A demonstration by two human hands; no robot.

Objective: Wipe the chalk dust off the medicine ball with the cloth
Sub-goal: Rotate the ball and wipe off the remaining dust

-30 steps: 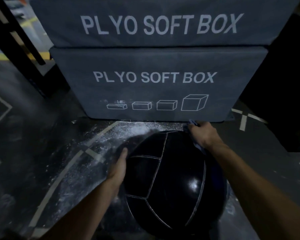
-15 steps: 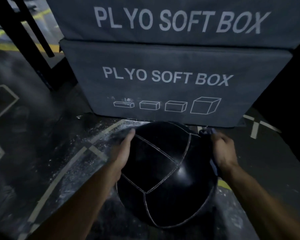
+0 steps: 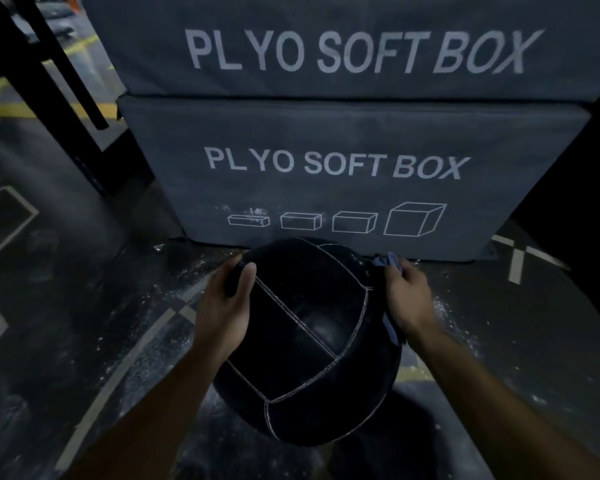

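A black medicine ball (image 3: 305,344) with pale seams sits low in the middle of the head view, held between both hands. My left hand (image 3: 224,306) lies against its left side, thumb over the top and fingers round the far side. My right hand (image 3: 409,299) presses a blue cloth (image 3: 388,268) against the ball's right side, fingers curled over the cloth. The cloth shows above the knuckles and below the palm; the rest is hidden under the hand.
Two stacked grey soft plyo boxes (image 3: 343,168) stand right behind the ball. White chalk dust (image 3: 174,299) speckles the dark floor on both sides of the ball. A black rack post (image 3: 63,64) slants at upper left. Floor tape lines (image 3: 516,261) run at right.
The ball has turned, its seams shifting. My left hand moved up onto the upper left side, and my right hand slid with the cloth from the top edge down the right side.
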